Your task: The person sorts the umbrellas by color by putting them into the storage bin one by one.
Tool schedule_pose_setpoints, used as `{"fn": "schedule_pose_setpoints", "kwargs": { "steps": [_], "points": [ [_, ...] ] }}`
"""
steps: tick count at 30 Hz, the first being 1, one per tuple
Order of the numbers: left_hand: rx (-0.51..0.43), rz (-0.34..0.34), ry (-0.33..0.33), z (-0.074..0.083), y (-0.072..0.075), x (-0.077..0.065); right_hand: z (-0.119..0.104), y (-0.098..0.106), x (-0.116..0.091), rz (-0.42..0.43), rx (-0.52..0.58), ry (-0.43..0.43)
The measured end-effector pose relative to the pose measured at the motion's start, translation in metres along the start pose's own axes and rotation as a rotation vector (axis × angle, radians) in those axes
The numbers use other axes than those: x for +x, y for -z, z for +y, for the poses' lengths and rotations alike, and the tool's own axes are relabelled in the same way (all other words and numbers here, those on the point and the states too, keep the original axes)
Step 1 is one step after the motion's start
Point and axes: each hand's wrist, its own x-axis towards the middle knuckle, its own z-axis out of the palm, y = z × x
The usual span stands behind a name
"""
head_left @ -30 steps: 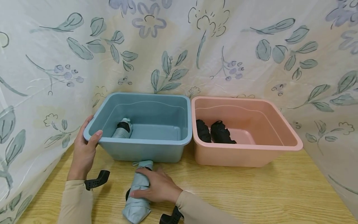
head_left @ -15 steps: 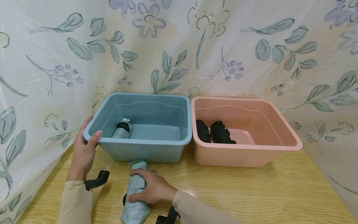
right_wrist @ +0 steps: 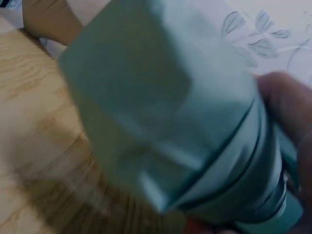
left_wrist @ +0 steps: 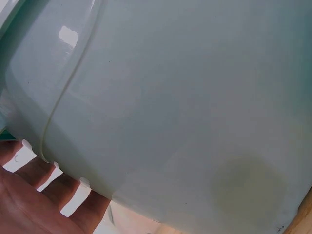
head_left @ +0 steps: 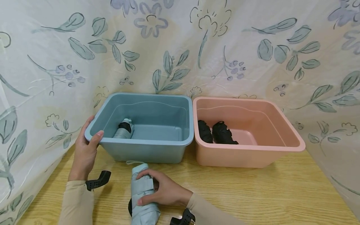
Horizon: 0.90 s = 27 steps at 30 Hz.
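Observation:
Near the table's front edge, a pale blue folded umbrella [head_left: 142, 190] with a wrist loop lies in the grip of my right hand [head_left: 168, 189], thumb and fingers around its side. In the right wrist view the wrapped fabric of this umbrella [right_wrist: 161, 107] fills the middle. My left hand [head_left: 86, 153] holds the left front corner of the blue bin [head_left: 149, 153], thumb over the rim. Its fingers show against the bin wall [left_wrist: 161, 112] in the left wrist view. Inside that bin rests another pale blue folded umbrella [head_left: 123, 132] with a black band.
A pink bin [head_left: 239, 156] stands right beside the blue one, with two black folded bundles [head_left: 223, 133] at its left end. Behind both bins hangs a floral sheet [head_left: 180, 40]. Wooden tabletop [head_left: 253, 193] stretches in front of the pink bin.
The pale blue umbrella first shifted slightly left, then moved right in my right hand and turned straighter toward the blue bin. My left hand stays on the bin's corner.

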Motion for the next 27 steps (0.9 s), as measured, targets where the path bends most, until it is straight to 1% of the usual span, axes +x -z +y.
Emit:
{"fn": "schedule_pose_setpoints", "kwargs": {
  "steps": [3, 9, 15, 18, 20, 23, 27],
  "points": [
    [0.003, 0.001, -0.002, 0.000, 0.000, 0.000, -0.006, 0.002, -0.009, -0.029, 0.035, 0.048],
    [-0.001, 0.000, -0.002, 0.000, 0.000, 0.000, -0.025, 0.004, -0.029, -0.074, 0.160, 0.103],
    [0.001, 0.008, 0.002, -0.001, 0.000, 0.000, -0.043, 0.003, -0.042, -0.134, 0.217, 0.182],
    [-0.004, 0.007, -0.001, -0.002, 0.000, 0.000, -0.055, 0.004, -0.045, -0.155, 0.194, 0.249],
    [-0.009, 0.004, -0.006, -0.002, 0.001, 0.000, -0.065, 0.006, -0.045, -0.154, 0.156, 0.303],
    [-0.022, -0.004, -0.019, -0.003, 0.001, 0.000, -0.083, 0.012, -0.042, -0.135, 0.085, 0.372],
    [-0.043, -0.018, -0.043, -0.003, 0.002, 0.000, -0.111, 0.023, -0.033, -0.088, -0.007, 0.418]
  ]
}}
